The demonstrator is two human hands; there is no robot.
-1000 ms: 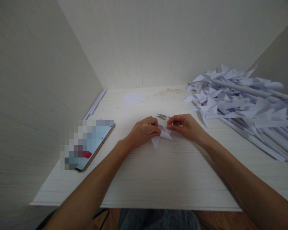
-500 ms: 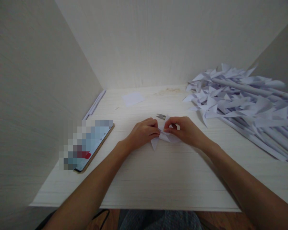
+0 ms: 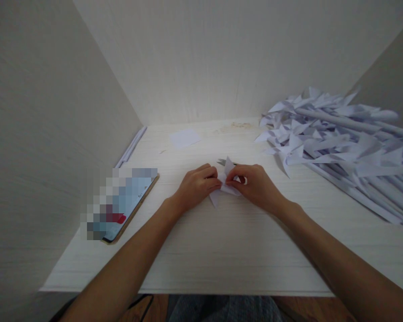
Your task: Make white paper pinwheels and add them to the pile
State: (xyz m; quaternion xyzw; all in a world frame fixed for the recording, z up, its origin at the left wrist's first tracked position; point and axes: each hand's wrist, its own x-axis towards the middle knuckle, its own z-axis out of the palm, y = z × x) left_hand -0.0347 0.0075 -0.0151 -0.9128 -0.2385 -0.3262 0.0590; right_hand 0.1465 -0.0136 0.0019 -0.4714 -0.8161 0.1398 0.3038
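Observation:
A small white paper pinwheel (image 3: pixel 229 189) is between my hands over the middle of the table, its pointed corners sticking out above and below. My left hand (image 3: pixel 199 187) is closed on its left side, with thumb and fingers together. At its centre, the thumb and forefinger of my right hand (image 3: pixel 255 183) pinch the paper. Just behind the pinwheel lie scissors (image 3: pixel 221 162); only their blade tips show clearly, and the rest is hidden by the paper and my right hand.
A large pile of white paper pinwheels on rolled-paper sticks (image 3: pixel 336 138) covers the right side. A phone (image 3: pixel 134 201) lies at left. Thin paper rolls (image 3: pixel 130 147) rest against the left wall. A flat paper sheet (image 3: pixel 185 138) lies towards the back wall.
My right hand has shifted slightly left, its pinch now nearer my left fingers. One paper corner stands up higher beside it. My left hand has hardly moved.

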